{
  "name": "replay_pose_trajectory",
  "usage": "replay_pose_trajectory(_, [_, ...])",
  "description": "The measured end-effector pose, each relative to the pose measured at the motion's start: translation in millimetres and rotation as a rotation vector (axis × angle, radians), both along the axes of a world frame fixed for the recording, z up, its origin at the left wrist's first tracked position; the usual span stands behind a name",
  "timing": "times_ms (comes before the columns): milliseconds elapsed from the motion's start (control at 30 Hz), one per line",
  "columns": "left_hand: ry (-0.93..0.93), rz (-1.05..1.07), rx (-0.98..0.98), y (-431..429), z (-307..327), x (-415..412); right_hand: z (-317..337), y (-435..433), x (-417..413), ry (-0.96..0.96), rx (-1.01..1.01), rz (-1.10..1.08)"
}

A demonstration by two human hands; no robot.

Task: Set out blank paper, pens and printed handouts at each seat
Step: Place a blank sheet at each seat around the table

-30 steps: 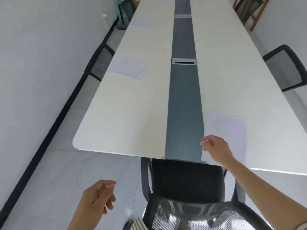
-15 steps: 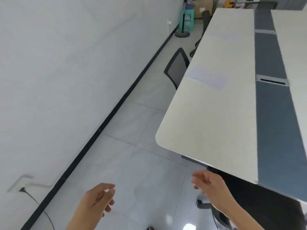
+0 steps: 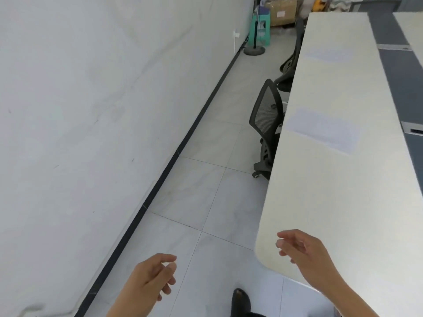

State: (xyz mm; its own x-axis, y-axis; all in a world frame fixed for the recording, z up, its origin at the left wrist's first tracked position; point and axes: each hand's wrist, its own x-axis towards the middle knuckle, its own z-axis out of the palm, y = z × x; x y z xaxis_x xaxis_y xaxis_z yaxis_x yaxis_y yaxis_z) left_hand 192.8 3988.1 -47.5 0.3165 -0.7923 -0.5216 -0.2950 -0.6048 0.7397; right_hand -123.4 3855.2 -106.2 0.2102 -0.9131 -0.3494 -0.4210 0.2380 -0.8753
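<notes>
Both hands hold nothing. The left hand (image 3: 151, 277) hangs over the floor, its grip loose and empty. The right hand (image 3: 304, 252) is the same, over the near corner of the long white table (image 3: 343, 202). The nearest pale paper sheet (image 3: 322, 129) lies flat well ahead, beside the black mesh chair (image 3: 266, 115). The right hand is nearer. The sheet may be blank; it is too faint to tell.

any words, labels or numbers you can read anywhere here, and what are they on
No text here can be read.
Too small and blurred: the white label on the cardboard box.
No print can be made out on the near sheet of paper or the far sheet on the table.
</notes>
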Motion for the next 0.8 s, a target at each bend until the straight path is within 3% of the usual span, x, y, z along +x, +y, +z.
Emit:
replay_pose_trajectory(333, [0.073, 0.006, -0.024, -172, 6, 124, 30, -178, 131, -0.016, -0.04, -0.021])
replay_pose_trajectory(533, [0.08, -0.084, -0.003, -312, -20, 232, 10, -272, 215, -0.001, -0.018, -0.153])
replay_pose_trajectory(800, [0.078, -0.26, -0.048, -525, 10, 328, 34, -394, 302, -0.031, 0.021, -0.341])
